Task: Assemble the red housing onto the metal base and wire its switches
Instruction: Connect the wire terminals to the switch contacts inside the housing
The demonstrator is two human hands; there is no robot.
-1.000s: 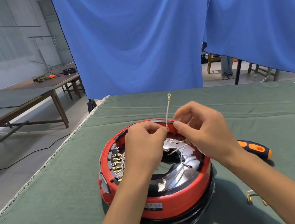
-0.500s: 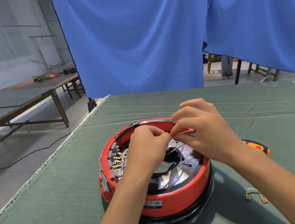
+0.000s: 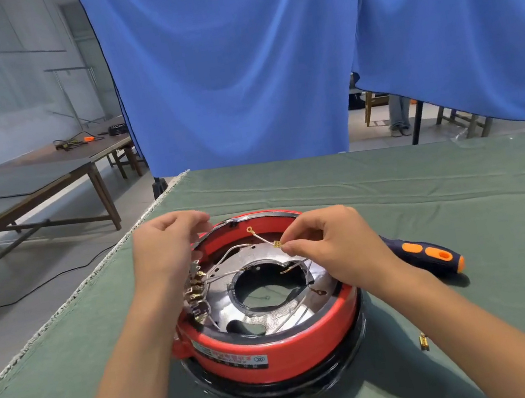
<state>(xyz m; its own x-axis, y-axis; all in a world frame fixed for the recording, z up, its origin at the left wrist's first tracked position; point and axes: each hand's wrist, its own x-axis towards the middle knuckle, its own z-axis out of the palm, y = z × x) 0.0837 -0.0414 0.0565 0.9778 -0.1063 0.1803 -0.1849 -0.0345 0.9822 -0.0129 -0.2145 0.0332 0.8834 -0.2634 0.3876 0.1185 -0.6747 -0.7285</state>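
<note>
Left hand (image 3: 168, 246) fingertips blurred; brass connector (image 3: 424, 342) partly behind right forearm.

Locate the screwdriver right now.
In the head view the screwdriver lies on the green cloth right of the red housing, just beyond the right forearm, untouched by either hand.

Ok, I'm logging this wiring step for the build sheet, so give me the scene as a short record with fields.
surface: green cloth
workpiece: red housing seated over metal base
right hand: pinches short wire at its brass connector, ring terminal free
left hand: at the housing's left rim, fingers curled; what it grips is unclear
terminals: brass row inside the left wall
tool: screwdriver lying right of housing, untouched
</note>
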